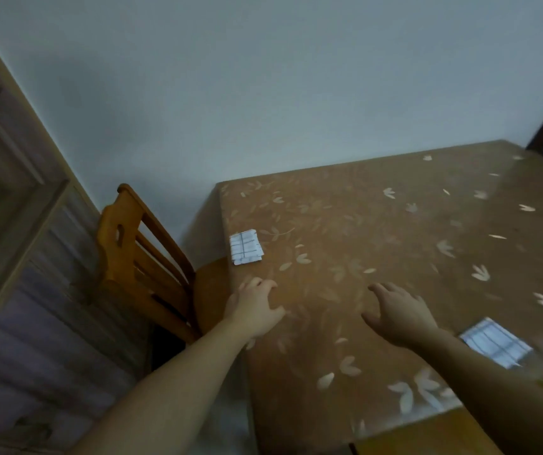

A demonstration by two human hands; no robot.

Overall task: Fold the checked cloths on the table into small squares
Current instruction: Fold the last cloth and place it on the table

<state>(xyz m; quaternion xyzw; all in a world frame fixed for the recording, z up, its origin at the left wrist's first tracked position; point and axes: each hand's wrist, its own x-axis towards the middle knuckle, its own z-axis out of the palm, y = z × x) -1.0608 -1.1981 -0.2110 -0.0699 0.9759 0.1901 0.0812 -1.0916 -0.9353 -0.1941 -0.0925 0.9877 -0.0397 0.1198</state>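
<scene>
My left hand (254, 310) and right hand (398, 315) hover open and empty over the table (362, 224), one cloth (246, 246) folded small beyond them, another (495, 347) apparently larger.

Wooden chair (138, 257) beside table's left edge; panelled door (10, 198) left; pale wall (263, 87) behind.

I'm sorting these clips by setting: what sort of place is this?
Probably a home dining room: a table under a leaf-patterned cover stands against a plain wall, with a wooden chair drawn up to its side.
</scene>
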